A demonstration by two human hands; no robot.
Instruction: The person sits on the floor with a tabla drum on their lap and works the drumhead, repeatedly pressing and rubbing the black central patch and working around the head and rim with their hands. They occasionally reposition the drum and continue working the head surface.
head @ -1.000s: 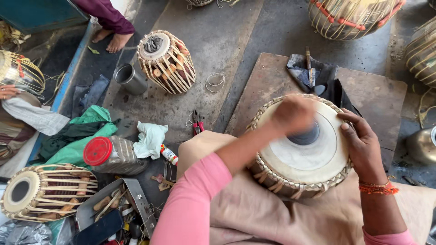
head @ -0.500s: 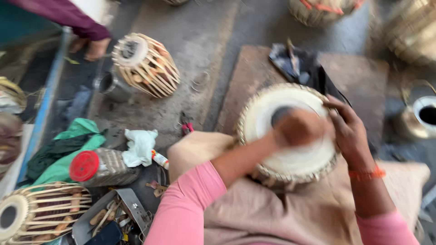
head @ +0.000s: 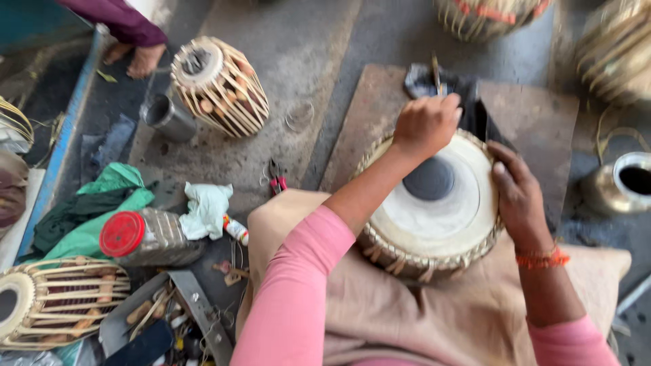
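1. I see the drum (head: 441, 203) resting in the lap on tan cloth (head: 407, 318), its pale head facing up with a dark round patch at the middle.
2. My left hand (head: 426, 125) is clenched into a fist over the drum's far rim; I cannot tell whether it holds anything.
3. My right hand (head: 519, 196) lies released, fingers spread on the right edge of the drum head, steadying it.
4. A wooden board (head: 536, 115) lies on the floor beyond the drum, with a dark rag (head: 424, 81) on it.
5. To the left I see a red-lidded jar (head: 146, 236), pliers (head: 276, 177), and another drum (head: 218, 85) lying on its side.
6. A brass pot (head: 620, 184) stands to the right.
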